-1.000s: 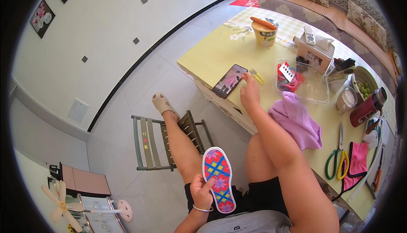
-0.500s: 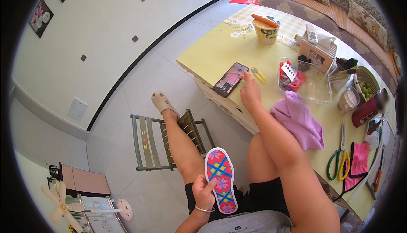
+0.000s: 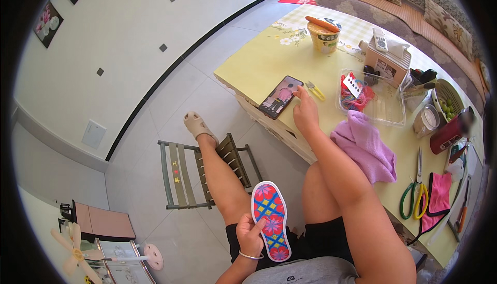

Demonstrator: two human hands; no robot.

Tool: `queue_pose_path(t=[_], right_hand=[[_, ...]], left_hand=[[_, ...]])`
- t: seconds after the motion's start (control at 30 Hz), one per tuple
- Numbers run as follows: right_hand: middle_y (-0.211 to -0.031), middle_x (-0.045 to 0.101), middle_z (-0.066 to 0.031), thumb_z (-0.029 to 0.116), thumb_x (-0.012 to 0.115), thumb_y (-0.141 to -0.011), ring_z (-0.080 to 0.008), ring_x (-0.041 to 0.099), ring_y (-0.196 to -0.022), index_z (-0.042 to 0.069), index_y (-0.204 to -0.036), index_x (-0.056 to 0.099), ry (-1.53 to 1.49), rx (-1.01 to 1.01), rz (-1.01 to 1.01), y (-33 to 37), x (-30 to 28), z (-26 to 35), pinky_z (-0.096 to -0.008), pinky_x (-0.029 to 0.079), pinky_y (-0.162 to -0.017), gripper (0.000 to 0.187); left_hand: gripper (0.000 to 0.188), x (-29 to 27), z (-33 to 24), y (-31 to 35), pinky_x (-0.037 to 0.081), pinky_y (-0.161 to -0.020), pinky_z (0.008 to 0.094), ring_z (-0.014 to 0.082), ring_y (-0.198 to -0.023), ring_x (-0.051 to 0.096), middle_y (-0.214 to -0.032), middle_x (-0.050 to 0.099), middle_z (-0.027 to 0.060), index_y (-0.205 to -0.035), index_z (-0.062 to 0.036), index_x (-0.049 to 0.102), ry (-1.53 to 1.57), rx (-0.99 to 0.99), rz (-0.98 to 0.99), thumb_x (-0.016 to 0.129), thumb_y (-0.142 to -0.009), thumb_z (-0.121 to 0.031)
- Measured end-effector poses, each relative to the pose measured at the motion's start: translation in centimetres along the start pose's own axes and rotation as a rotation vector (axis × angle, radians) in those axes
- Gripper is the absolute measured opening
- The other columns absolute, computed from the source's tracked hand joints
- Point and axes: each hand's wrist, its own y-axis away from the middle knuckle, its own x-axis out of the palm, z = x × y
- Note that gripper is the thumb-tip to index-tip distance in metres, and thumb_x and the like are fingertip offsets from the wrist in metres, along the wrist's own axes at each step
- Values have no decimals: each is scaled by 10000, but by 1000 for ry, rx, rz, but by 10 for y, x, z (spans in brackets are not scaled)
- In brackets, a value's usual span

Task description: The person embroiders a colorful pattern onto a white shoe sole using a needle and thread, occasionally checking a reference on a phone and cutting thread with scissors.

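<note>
My left hand (image 3: 250,234) grips an embroidered shoe insole (image 3: 269,217) over my lap, the thumb lying across its patterned face. The insole has a white rim and red, blue, yellow and purple motifs. At the table's near-left edge lies a black phone (image 3: 281,97) with its screen lit. The index finger of my right hand (image 3: 305,109) is stretched out to the right side of that screen, and the hand holds nothing. Just beyond the hand rest small yellow thread snips (image 3: 315,90). A purple cloth (image 3: 363,147) lies by my right forearm.
A clear plastic box (image 3: 385,109) holds coloured threads (image 3: 354,95). Behind it stand a tissue box (image 3: 388,61) and a snack tub (image 3: 324,38). Large scissors (image 3: 415,191) and a dark red bottle (image 3: 451,133) are at the right. My left leg rests on a folding chair (image 3: 182,175).
The view has shifted very slightly. My right index finger stays at the phone, whose picture looks slightly different; the left hand keeps its grip on the insole.
</note>
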Motion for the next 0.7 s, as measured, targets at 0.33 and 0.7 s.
queue_pose_path(t=[0.33, 0.7], right_hand=[[-1152, 651, -130, -74, 485, -757, -331, 569, -1093, -9, -1290, 477, -33, 48, -2, 0, 0, 2, -417, 438, -959, 537], [-1143, 659, -128, -71, 487, -751, -333, 574, -1076, 0, -1277, 486, -48, 65, 1, 0, 0, 2, -418, 443, -948, 530]], left_hand=[[144, -4, 5, -1, 535, -805, 305, 155, -828, 651, -942, 677, 130, -960, 6, 554, -5, 1, 8, 652, -857, 30], [152, -2, 5, -1, 535, -808, 308, 158, -837, 654, -946, 678, 129, -972, 10, 555, -11, -32, 6, 656, -859, 24]])
